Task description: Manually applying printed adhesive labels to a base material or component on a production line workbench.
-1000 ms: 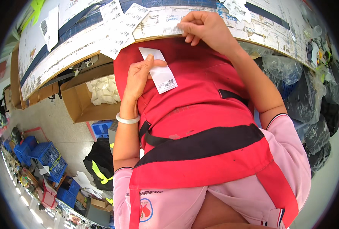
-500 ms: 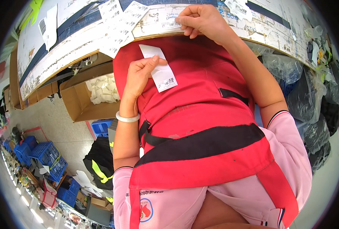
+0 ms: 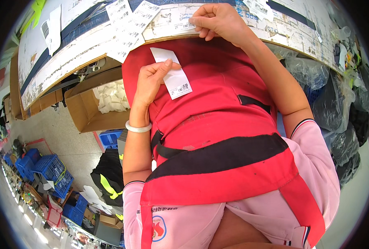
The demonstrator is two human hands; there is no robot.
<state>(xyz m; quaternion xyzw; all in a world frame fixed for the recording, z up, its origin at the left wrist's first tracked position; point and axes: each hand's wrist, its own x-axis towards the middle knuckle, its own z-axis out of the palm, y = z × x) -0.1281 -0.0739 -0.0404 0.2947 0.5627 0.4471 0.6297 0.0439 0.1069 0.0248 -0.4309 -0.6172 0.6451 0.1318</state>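
Observation:
My left hand (image 3: 153, 81) is closed around a folded white paper strip (image 3: 178, 83), thumb on top, in front of my red apron. The strip's lower end carries a printed barcode, and its upper end sticks out past my fingers. Over the front edge of the worktable, my right hand (image 3: 217, 25) has thumb and forefinger pinched at the edge of a small printed label (image 3: 185, 25), its other fingers curled. Left of it, sheets of barcode labels (image 3: 136, 25) lie overlapping, partly hanging over the table edge.
The worn white table (image 3: 85, 47) has another label pile (image 3: 260, 9) at the back right and a white strip (image 3: 53, 31) at left. Below stands a cardboard box (image 3: 78, 108) with white pieces inside. Clear plastic bags (image 3: 332, 95) hang at right; blue crates (image 3: 53, 172) stand lower left.
Hardly anything differs. Both hands keep their grip and place, with only a very slight shift of the view.

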